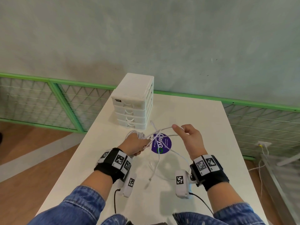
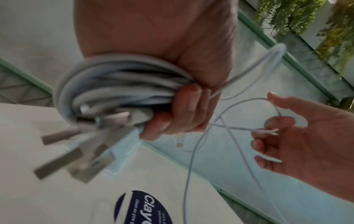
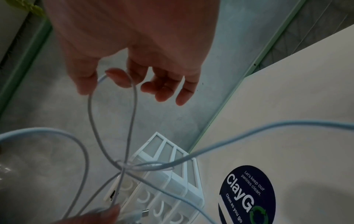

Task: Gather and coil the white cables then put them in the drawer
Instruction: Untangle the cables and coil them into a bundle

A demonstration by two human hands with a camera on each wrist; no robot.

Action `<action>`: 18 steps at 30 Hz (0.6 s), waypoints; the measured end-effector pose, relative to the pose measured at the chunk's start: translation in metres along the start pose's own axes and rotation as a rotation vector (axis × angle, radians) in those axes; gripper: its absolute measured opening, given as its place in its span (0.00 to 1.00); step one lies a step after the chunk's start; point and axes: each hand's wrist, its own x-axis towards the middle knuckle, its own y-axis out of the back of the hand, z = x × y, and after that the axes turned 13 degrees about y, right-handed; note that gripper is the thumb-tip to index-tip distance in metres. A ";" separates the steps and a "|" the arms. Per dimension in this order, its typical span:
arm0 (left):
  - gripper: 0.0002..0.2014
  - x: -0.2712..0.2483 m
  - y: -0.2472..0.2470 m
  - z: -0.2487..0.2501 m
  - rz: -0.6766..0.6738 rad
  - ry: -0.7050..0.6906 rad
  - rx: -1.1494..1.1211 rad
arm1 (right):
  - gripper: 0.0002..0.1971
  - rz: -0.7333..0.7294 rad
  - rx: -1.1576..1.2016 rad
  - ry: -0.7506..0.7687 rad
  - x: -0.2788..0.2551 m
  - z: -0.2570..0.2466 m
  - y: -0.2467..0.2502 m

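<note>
Denim sleeves [image 1: 84, 207] fill the bottom edge of the head view, and above them both wrists carry black bands with printed markers. At left of centre the left hand [image 1: 134, 144] is clenched round a bundle of white cables [image 2: 118, 84], several turns already wound into a coil with the plugs sticking out below the fingers [image 2: 184, 109]. From that fist loose strands cross in a tangle [image 1: 156, 133] over the purple round sticker [image 1: 161, 143] on the white table [image 1: 203, 124], and some ends trail down towards the lower middle of the frame. To the right, the right hand [image 1: 189, 137] is raised and half open, thumb and forefinger pinching one thin strand while the other fingers hang relaxed. Coiling looks like the step in hand, roughly midway. Next the right hand probably has to free the crossed strands and feed them round the coil. Behind, at upper centre, the small white drawer unit [image 1: 134, 101] stands with every drawer closed, so one must be opened.
</note>
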 end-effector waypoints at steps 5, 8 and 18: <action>0.16 -0.001 0.007 -0.004 -0.066 -0.047 -0.033 | 0.21 0.018 0.145 0.006 0.001 0.000 0.002; 0.16 0.000 0.008 -0.007 -0.069 -0.039 -0.028 | 0.16 -0.050 0.223 -0.004 0.001 0.000 0.002; 0.15 0.010 0.004 -0.013 -0.005 0.091 -0.056 | 0.10 -0.013 0.659 -0.118 0.004 -0.002 0.006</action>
